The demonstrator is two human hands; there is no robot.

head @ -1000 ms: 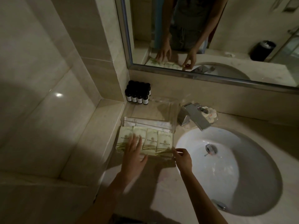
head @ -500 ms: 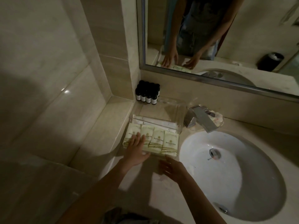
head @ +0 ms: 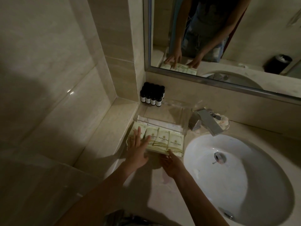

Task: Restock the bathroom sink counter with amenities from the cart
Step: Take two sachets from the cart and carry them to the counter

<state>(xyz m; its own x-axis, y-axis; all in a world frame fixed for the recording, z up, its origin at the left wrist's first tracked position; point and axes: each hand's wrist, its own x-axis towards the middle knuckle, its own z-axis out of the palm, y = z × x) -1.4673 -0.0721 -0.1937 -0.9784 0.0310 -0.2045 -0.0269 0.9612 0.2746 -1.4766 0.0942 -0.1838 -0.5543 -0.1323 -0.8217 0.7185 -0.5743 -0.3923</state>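
Observation:
A clear acrylic tray (head: 187, 118) sits on the counter left of the sink. Several pale green amenity packets (head: 164, 141) lie side by side along its front, with flat white sachets (head: 161, 123) behind them. My left hand (head: 138, 150) lies flat with straight fingers on the leftmost packets. My right hand (head: 172, 163) rests at the tray's front edge, fingers extended, its fingertips touching the bottom of the right-hand packets. A cluster of small dark bottles (head: 152, 95) with white labels stands in the back corner.
The white oval sink basin (head: 244, 176) fills the right side, with a chrome faucet (head: 206, 121) behind it and a small soap dish (head: 223, 120) beside that. A wall mirror (head: 228, 38) hangs above. A tiled ledge (head: 112, 128) borders the counter on the left.
My right hand has pulled back from the tray's right front corner and come in again at the middle of its front edge. My left hand stays on the left packets.

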